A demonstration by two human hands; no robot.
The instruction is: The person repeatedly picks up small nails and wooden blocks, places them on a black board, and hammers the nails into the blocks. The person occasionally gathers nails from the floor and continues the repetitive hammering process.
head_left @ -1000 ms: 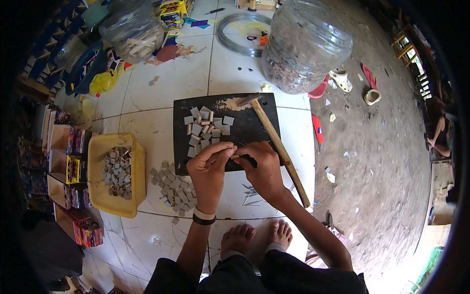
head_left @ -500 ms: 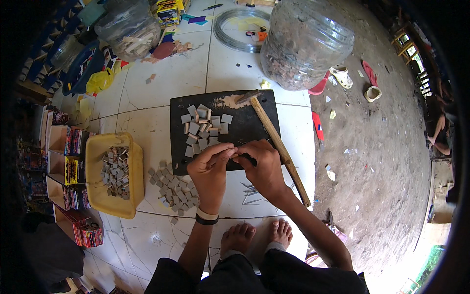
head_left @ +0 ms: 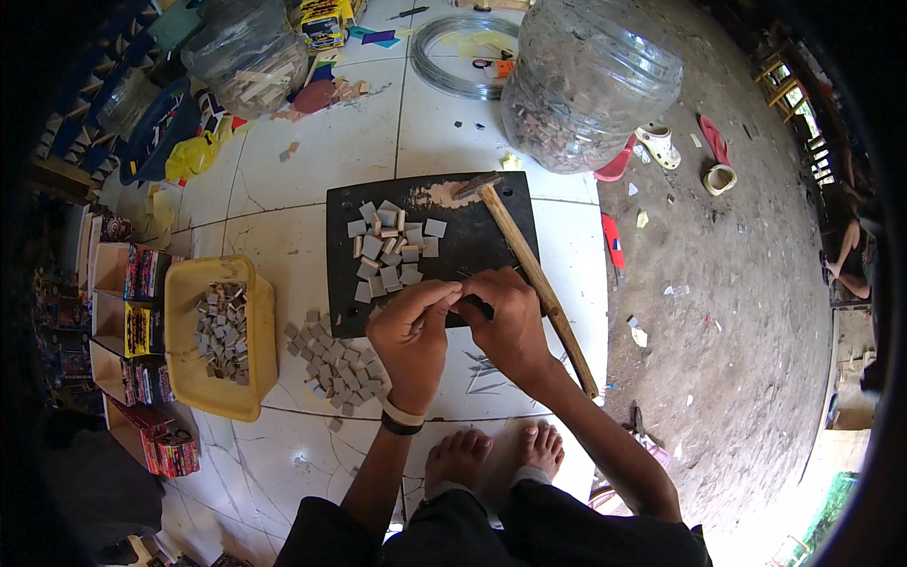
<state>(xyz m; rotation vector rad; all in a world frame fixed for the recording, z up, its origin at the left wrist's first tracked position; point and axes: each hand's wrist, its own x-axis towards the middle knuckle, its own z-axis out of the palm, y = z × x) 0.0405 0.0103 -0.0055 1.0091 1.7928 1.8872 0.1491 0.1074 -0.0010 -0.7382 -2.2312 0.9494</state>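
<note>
You are holding your two hands nose to nose near the centre of the frame, over the near edge of a black board [head_left: 477, 248]. Your left hand [head_left: 412, 326] is pressing its thumb and forefinger together, and whatever it may be pinching is too small to tell. Your right hand [head_left: 507, 312] is curling inward just beside it, hiding its fingertips, so you are leaving its grip impossible to tell. Small grey-faced blocks [head_left: 372, 248] are lying loosely heaped on the left part of the board, just left of centre in the frame. A hammer [head_left: 522, 248] is resting along the board's right side, its head by a patch of tan dust [head_left: 436, 195] and its handle running down past the near corner onto the white tiled floor [head_left: 293, 215]. Thin metal pieces [head_left: 487, 375] are lying scattered below your right hand. More grey blocks [head_left: 342, 370] are spreading in a pile left of your left wrist, and a yellow tub [head_left: 265, 331] farther left is holding others. In the upper part of the frame, a wire coil [head_left: 418, 62] is lying beside a big clear container [head_left: 595, 80].
</note>
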